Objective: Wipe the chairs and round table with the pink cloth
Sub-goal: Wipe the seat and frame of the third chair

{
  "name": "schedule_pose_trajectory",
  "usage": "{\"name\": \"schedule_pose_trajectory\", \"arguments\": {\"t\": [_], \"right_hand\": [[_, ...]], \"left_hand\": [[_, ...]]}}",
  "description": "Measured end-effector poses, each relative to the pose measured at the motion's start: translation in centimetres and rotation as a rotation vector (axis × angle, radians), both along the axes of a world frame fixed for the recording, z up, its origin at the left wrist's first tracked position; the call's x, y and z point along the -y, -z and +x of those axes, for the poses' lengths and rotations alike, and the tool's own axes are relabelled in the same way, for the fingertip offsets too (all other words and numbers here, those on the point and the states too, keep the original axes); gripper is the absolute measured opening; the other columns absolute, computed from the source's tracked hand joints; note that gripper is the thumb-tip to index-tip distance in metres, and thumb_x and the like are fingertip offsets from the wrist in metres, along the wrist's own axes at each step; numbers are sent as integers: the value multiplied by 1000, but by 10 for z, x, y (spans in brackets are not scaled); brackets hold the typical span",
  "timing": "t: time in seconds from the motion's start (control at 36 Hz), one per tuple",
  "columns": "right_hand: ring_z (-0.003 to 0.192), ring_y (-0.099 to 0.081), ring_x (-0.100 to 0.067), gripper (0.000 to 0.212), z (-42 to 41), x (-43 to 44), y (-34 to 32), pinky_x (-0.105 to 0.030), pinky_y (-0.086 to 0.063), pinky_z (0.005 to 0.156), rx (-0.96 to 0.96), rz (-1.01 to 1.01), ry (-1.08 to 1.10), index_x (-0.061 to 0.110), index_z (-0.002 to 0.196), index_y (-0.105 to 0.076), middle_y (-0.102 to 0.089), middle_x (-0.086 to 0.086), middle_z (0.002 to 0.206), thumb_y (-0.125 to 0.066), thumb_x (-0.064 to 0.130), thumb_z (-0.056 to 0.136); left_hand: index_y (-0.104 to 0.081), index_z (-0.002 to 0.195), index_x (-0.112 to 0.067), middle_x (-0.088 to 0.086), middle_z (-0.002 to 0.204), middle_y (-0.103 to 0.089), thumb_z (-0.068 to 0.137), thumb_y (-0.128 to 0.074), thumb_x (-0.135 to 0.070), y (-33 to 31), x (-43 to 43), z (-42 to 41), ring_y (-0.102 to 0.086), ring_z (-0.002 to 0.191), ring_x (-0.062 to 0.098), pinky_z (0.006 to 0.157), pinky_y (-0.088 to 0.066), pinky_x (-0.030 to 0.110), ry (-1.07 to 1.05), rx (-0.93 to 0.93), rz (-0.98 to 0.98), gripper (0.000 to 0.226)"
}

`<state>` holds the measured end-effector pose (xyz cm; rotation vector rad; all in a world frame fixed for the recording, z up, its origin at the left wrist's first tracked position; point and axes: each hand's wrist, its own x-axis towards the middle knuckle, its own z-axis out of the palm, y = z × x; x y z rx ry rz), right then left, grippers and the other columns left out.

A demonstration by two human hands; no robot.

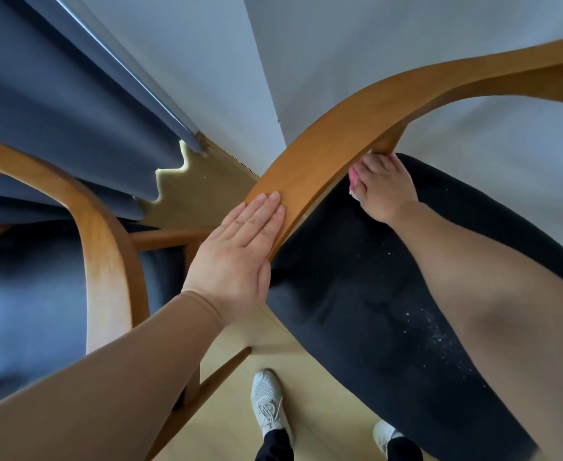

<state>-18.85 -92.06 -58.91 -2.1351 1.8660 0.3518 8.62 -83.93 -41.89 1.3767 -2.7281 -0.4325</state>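
- A room corner: pale wooden floor (pixel 227 410), white wall (pixel 340 44), and a dark blue curtain (pixel 57 111) on the left.
- The pink cloth (pixel 352 177) shows only as a small bunch, right of centre. It is tucked under the curved wooden back rail (pixel 323 154) of the right-hand chair, near where a post meets the rail.
- The right hand (pixel 385 188) grips the cloth, fingers curled round it against the wood.
- The left hand (pixel 237 257) lies flat and open on top of the rail, apparently steadying the chair.
- Best, I judge, to press upward and slide the cloth along the rail's underside, then round the post, turning the cloth to a clean face.
- White specks on the black seat cushion (pixel 356 294) call for a sweep toward one edge.
- A second chair (pixel 107 247) stands just beside it, on the left.
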Motion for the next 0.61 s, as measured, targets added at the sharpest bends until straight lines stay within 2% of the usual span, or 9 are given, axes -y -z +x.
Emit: {"name": "schedule_pose_trajectory", "arguments": {"t": [0.14,0.25,0.33,0.39,0.44,0.5,0.56,0.61], "right_hand": [[148,-7,-31,62,21,-29,6,-50,-4,120,-69,27,52,15,155,-7,-6,-6,163,-5,42,100],[148,-1,-33,66,47,-73,14,-52,-6,119,3,7,39,12,155,5,1,-9,163,-2,41,96],[149,9,-30,65,68,-116,19,-50,4,120,61,4,41,13,152,18,10,-6,163,1,43,97],[148,13,-32,64,84,-149,19,-50,12,119,82,27,10,13,151,17,9,-7,163,0,44,98],[149,11,-32,63,98,-182,18,-50,12,119,114,25,-17,14,154,8,3,-7,164,-8,43,100],[150,5,-31,63,107,-213,14,-50,5,120,151,14,-17,15,156,-2,-2,-5,164,-19,42,102],[150,-3,-31,64,115,-241,11,-51,-7,121,164,20,-16,14,156,-7,-7,-4,164,-27,42,102],[150,-6,-32,65,120,-264,7,-50,-16,119,184,34,-12,13,156,-7,-7,-4,164,-29,41,101]], "left_hand": [[-39,141,-4,11,150,-34,89,-31,-16,-1,0,0,-29,140,26,113,-29,47,4,23,22,55],[-38,142,-4,11,151,-32,88,-31,-16,-4,-1,-2,-26,141,24,115,-24,44,5,45,29,56],[-37,142,-2,13,151,-31,88,-30,-16,-7,-2,-3,-25,142,26,116,-21,43,26,78,24,57],[-34,144,-3,13,152,-28,86,-31,-17,-8,2,-3,-22,143,26,117,-18,42,148,135,26,59],[-30,146,-6,12,154,-23,85,-31,-20,-9,9,-4,-16,144,26,118,-12,41,357,241,7,62],[-31,146,-11,10,156,-21,85,-27,-26,-11,19,-8,-8,145,25,118,-4,39,495,340,7,63],[-42,142,-17,9,155,-24,85,-23,-32,-14,30,-15,-6,146,23,119,-1,41,642,412,10,62],[-56,131,-22,6,150,-36,85,-22,-34,-15,41,-27,-15,145,22,119,-2,42,773,438,0,59]]}}
